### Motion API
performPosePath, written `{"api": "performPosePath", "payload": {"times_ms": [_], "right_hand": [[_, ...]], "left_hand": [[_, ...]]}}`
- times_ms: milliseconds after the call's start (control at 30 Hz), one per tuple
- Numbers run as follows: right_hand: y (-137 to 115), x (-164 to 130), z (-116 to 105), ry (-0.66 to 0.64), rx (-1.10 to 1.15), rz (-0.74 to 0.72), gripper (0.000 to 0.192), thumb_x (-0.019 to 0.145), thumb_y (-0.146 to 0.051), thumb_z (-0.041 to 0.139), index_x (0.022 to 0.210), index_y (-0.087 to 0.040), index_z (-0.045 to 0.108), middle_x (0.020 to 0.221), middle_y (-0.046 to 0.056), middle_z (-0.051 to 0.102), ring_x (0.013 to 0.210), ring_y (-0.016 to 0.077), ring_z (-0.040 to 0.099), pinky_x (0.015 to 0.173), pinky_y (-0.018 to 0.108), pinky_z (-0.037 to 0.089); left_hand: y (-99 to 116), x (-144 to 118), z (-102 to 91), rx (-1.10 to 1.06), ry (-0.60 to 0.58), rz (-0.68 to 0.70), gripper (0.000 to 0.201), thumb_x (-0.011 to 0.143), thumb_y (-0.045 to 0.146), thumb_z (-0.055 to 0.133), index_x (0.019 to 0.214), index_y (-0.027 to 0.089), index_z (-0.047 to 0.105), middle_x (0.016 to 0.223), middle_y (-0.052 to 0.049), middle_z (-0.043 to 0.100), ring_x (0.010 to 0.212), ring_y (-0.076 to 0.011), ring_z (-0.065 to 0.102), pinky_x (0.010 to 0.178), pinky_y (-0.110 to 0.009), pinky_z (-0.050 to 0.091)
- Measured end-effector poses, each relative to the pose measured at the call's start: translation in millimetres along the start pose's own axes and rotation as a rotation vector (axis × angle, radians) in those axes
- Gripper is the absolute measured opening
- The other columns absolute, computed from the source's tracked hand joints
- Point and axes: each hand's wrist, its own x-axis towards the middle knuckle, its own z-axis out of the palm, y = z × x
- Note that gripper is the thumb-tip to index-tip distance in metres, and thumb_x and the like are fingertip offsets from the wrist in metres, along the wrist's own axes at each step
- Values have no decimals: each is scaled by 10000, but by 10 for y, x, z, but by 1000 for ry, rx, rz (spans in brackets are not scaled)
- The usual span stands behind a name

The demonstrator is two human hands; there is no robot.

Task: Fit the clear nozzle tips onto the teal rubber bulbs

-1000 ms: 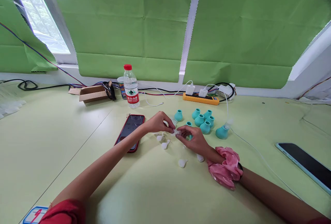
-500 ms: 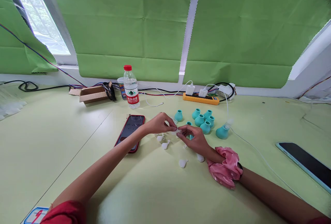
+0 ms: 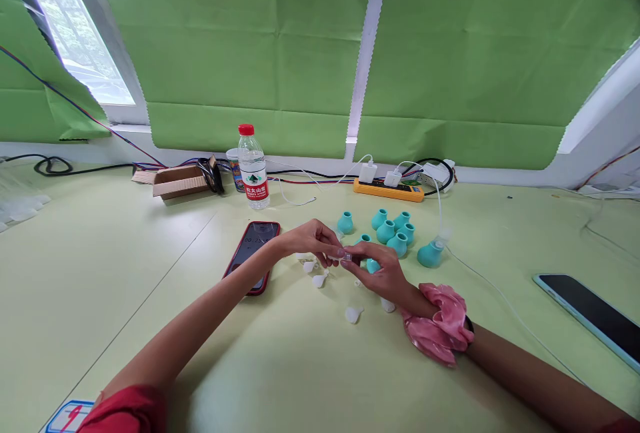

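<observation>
Both hands meet at the middle of the table, pinching a small clear plastic piece (image 3: 347, 256) between them. My left hand (image 3: 315, 240) comes from the left, its thumb and fingers closed on the piece's left end. My right hand (image 3: 377, 265), with a pink scrunchie (image 3: 439, 325) at the wrist, grips the right end. Below them lie small white translucent drop-shaped pieces (image 3: 319, 280), another white piece (image 3: 353, 314) and a white part (image 3: 387, 305) partly behind my right wrist. Several teal rubber bulbs (image 3: 385, 232) stand just beyond my right hand.
A phone in a red case (image 3: 251, 253) lies beside my left forearm. Behind stand a water bottle (image 3: 254, 170), an open cardboard box (image 3: 180, 182) and a yellow power strip (image 3: 389, 190). One teal bulb (image 3: 431, 254) carries a clear fitting. Another phone (image 3: 593, 316) is at right.
My left hand's fingers have shifted right and closed further along the clear piece. My right hand has turned slightly, and the piece now lies more level between the fingertips.
</observation>
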Motion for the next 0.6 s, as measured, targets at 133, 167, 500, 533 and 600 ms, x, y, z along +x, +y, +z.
{"api": "performPosePath", "payload": {"times_ms": [133,167,500,533,600], "right_hand": [[-2,22,-23,0,-3,-24,103,707,-215,597,808,-197,583,719,26,647,641,140,596,592,269,486],[2,29,-28,2,-6,-23,98,709,-217,595,805,-198,583,725,27,649,651,143,598,601,274,488],[-38,216,-305,-11,-156,22,246,706,-307,579,918,-186,555,688,16,603,586,124,543,584,260,464],[-21,246,-351,-12,-211,58,247,710,-326,567,908,-178,555,693,21,598,582,125,533,582,262,458],[38,287,-411,-50,-334,141,275,707,-364,553,891,-159,559,726,40,598,593,136,525,577,268,446]], "left_hand": [[-71,51,56,-206,63,56,225,585,246,701,649,68,580,553,-33,580,484,-83,533,466,-176,417],[-86,63,76,-256,86,65,222,576,233,705,618,75,554,542,-24,575,474,-77,527,462,-172,413],[-36,72,156,-431,150,134,252,571,200,689,606,101,460,559,-59,598,445,-100,532,450,-203,408],[-35,73,148,-430,167,145,250,578,199,684,596,101,454,553,-60,595,434,-91,522,437,-192,396],[-35,69,127,-427,171,154,248,587,196,682,600,102,453,557,-59,595,435,-84,519,439,-184,391]]}}
